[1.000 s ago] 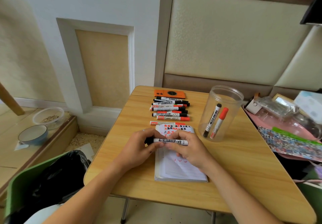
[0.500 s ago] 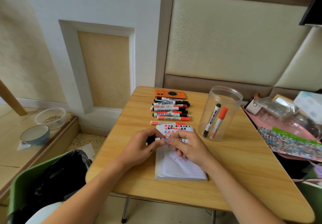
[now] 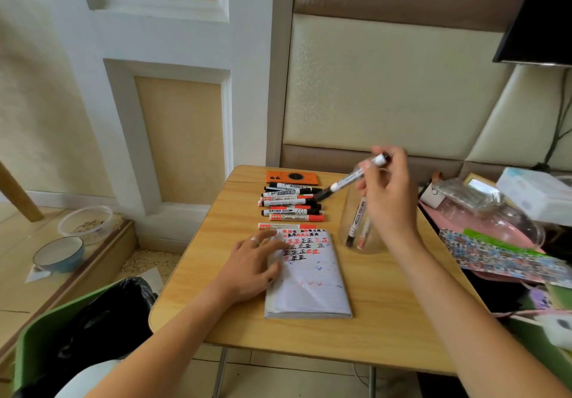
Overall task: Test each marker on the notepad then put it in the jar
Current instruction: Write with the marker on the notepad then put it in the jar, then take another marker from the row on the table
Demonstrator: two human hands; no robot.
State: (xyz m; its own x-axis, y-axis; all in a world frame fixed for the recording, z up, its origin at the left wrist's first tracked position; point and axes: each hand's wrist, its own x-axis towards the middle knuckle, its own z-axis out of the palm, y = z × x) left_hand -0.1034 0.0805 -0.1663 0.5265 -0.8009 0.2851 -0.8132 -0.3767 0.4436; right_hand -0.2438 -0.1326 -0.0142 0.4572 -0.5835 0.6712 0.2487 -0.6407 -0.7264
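Right hand (image 3: 388,193) fingers grip a black-capped white marker (image 3: 349,179) above the clear plastic jar (image 3: 356,233). Left hand (image 3: 253,261) lies flat, fingers open, on the white scribbled notepad (image 3: 309,286) mid-table.

One notepad (image 3: 308,274) lies at the frame's centre on one wooden table (image 3: 387,304), with one clear jar (image 3: 359,212) right of centre holding two markers (image 3: 359,221). A third marker (image 3: 349,181) is held above it in one of two hands, the right hand (image 3: 387,199); the left hand (image 3: 250,264) rests on the pad. Roughly seven more markers (image 3: 291,208) lie in a row just above the pad; the exact count is hard to tell. One orange phone (image 3: 292,178) sits beyond them. Two bowls (image 3: 71,236) stand at centre left.
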